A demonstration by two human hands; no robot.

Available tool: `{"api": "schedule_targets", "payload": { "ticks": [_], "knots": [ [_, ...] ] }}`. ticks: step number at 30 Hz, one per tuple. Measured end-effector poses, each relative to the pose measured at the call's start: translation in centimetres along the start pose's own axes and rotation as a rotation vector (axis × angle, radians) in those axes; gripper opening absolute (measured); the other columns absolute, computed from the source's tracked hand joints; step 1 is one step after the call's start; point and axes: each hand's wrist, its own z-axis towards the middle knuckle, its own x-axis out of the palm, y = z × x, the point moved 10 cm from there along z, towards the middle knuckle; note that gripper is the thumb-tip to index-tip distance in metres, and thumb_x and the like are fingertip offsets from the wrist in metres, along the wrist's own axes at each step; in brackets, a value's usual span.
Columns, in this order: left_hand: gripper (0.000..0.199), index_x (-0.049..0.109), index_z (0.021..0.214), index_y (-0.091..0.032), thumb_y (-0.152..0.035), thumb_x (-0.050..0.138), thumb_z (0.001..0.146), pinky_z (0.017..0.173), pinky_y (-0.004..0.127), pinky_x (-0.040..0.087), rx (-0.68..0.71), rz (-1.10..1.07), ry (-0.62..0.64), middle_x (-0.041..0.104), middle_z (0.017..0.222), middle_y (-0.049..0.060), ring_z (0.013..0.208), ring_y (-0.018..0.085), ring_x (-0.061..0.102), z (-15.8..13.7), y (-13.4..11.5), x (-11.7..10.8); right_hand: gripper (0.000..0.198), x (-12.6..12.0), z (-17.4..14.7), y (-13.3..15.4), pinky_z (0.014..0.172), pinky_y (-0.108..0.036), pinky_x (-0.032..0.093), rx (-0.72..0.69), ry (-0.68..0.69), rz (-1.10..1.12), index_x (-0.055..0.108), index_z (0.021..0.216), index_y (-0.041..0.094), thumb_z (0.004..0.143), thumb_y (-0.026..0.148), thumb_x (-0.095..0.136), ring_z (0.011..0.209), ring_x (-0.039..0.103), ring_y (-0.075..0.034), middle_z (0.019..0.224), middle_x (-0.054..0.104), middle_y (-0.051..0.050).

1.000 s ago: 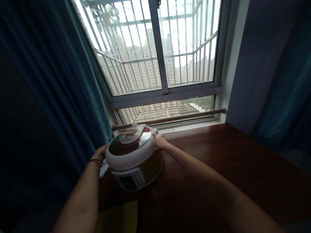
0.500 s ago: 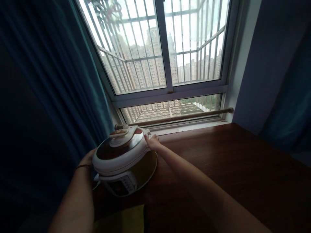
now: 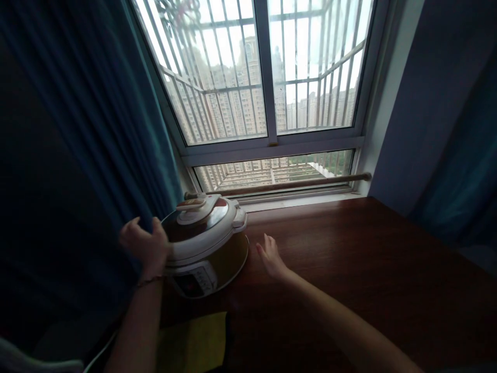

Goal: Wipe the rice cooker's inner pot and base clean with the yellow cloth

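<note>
- The electric pressure cooker stood upright between the hands, its weight apparently borne by the bench.
- The right hand was empty, fingers spread, just apart from the cooker.
- The left hand was unclenched, overlapping the lid's edge; contact could not be told.
- Nearer the person than both hands, the control panel faced inward, probably for easy reading; a yellow cloth lay closer still.

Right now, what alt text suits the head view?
A cooker sits on a brown table, the open right hand apart from it; the open left hand overlaps its left edge, contact unclear. Behind is a barred window, with a blue curtain at left.
</note>
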Motion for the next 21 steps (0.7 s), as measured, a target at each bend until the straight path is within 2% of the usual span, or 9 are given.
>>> {"api": "schedule_targets", "payload": {
  "ticks": [1,2,4,5,7,10,14,16,21],
  "knots": [
    [0.055,0.03,0.133,-0.006,-0.033,0.046,0.088,0.106,0.06,0.015,0.056,0.012,-0.013,0.028,0.142,0.022,0.134,0.035,0.018,-2.0,-2.4,0.3,0.072,-0.6,-1.8,-1.9,0.11,-0.04,0.019,-0.041,-0.043,-0.033,0.026,0.14,0.005,0.089,0.056,0.027,0.134,0.023,-0.027,0.143,0.026,-0.02],
    [0.056,0.031,0.134,-0.008,-0.031,0.048,0.086,0.108,0.056,0.016,0.225,0.024,0.052,0.027,0.144,0.02,0.136,0.033,0.016,-4.3,-6.2,1.6,0.071,-1.3,-3.5,-4.0,0.109,-0.041,0.021,-0.056,-0.098,-0.07,0.031,0.139,0.006,0.089,0.057,0.025,0.132,0.027,-0.027,0.14,0.031,-0.02],
    [0.051,0.035,0.135,-0.012,-0.025,0.044,0.087,0.111,0.05,0.015,0.623,0.034,0.33,0.03,0.146,0.015,0.138,0.029,0.016,-10.4,-13.9,6.3,0.068,-3.3,-6.6,-7.9,0.108,-0.044,0.024,-0.052,-0.202,-0.152,0.037,0.135,0.008,0.089,0.057,0.023,0.13,0.03,-0.028,0.136,0.038,-0.019],
    [0.05,0.037,0.136,-0.013,-0.022,0.04,0.087,0.112,0.049,0.014,0.731,0.054,0.425,0.03,0.147,0.014,0.139,0.028,0.014,-13.0,-16.5,8.4,0.067,-4.4,-7.9,-9.5,0.108,-0.044,0.026,-0.06,-0.243,-0.187,0.038,0.135,0.009,0.089,0.057,0.024,0.129,0.031,-0.027,0.135,0.039,-0.018],
    [0.05,0.039,0.136,-0.008,-0.015,0.033,0.086,0.113,0.049,0.012,0.786,0.114,0.538,0.031,0.146,0.016,0.14,0.027,0.013,-15.9,-19.2,12.2,0.066,-6.9,-10.0,-11.7,0.107,-0.044,0.028,-0.084,-0.294,-0.26,0.04,0.134,0.009,0.089,0.056,0.027,0.129,0.03,-0.027,0.135,0.04,-0.018],
    [0.054,0.036,0.135,0.002,-0.006,0.027,0.083,0.113,0.046,0.015,0.798,0.132,0.58,0.037,0.141,0.022,0.138,0.026,0.019,-16.7,-20.1,15.8,0.065,-11.4,-12.3,-14.1,0.105,-0.046,0.031,-0.098,-0.365,-0.384,0.041,0.133,0.01,0.088,0.056,0.03,0.13,0.029,-0.029,0.137,0.039,-0.017],
    [0.06,0.024,0.14,0.002,-0.006,0.027,0.08,0.112,0.05,0.016,0.786,0.125,0.584,0.033,0.142,0.022,0.138,0.028,0.018,-15.8,-18.6,17.4,0.068,-16.0,-14.6,-17.0,0.102,-0.05,0.033,-0.051,-0.476,-0.5,0.043,0.132,0.011,0.087,0.06,0.029,0.128,0.031,-0.031,0.134,0.041,-0.018],
    [0.061,0.022,0.14,0.003,-0.006,0.027,0.08,0.112,0.05,0.017,0.779,0.112,0.584,0.032,0.143,0.022,0.138,0.028,0.016,-15.5,-18.0,17.7,0.069,-16.8,-15.3,-18.1,0.101,-0.049,0.034,-0.027,-0.502,-0.523,0.044,0.131,0.01,0.087,0.061,0.027,0.127,0.032,-0.031,0.133,0.043,-0.019],
    [0.06,0.023,0.138,0.009,-0.005,0.027,0.079,0.113,0.046,0.017,0.713,0.079,0.558,0.033,0.142,0.025,0.138,0.028,0.018,-14.9,-17.7,19.0,0.068,-16.7,-15.2,-18.6,0.102,-0.045,0.035,-0.036,-0.481,-0.52,0.046,0.129,0.008,0.087,0.059,0.027,0.126,0.035,-0.029,0.131,0.046,-0.019]
  ]
}}
